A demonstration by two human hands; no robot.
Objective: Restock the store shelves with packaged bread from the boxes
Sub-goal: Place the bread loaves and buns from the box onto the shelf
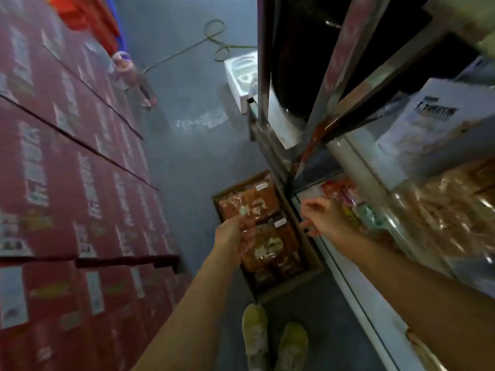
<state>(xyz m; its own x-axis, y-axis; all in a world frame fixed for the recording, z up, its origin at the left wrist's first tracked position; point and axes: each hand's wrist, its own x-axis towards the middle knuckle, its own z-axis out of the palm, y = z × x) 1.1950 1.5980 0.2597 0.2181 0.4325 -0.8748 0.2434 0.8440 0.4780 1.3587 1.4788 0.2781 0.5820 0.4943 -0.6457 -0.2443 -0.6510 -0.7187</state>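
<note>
An open cardboard box stands on the floor against the shelf unit, filled with clear packets of brown bread. My left hand is over the box and grips one bread packet by its near edge. My right hand reaches to the low shelf beside the box, fingers loosely spread, holding nothing; it is next to bright packets lying there. More wrapped bread fills the shelf on the right. The view is blurred.
Stacked red cartons wall off the left side of the narrow grey aisle. A white box, a green cord and a scrap of plastic film lie further along the floor. My two shoes stand just behind the box.
</note>
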